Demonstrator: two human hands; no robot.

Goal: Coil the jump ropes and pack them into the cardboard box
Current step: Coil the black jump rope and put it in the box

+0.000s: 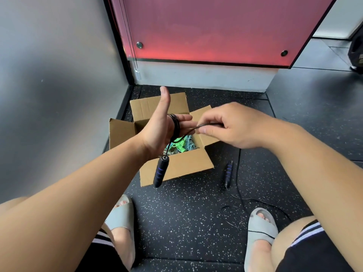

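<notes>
The right hand [225,127] is pinching the thin, limp black jump-rope cord [191,129] beside the straight-fingered left hand [157,132], which is carrying its coils.

Head camera — looking down, close over floor.

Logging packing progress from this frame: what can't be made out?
Head view:
- ropes inside the cardboard box: mostly hidden by the left hand.
- turns of black rope round the fingers: too fine to count.
- its loose cord on the floor: too thin to trace fully.
- dark object at right edge: cut off.
</notes>
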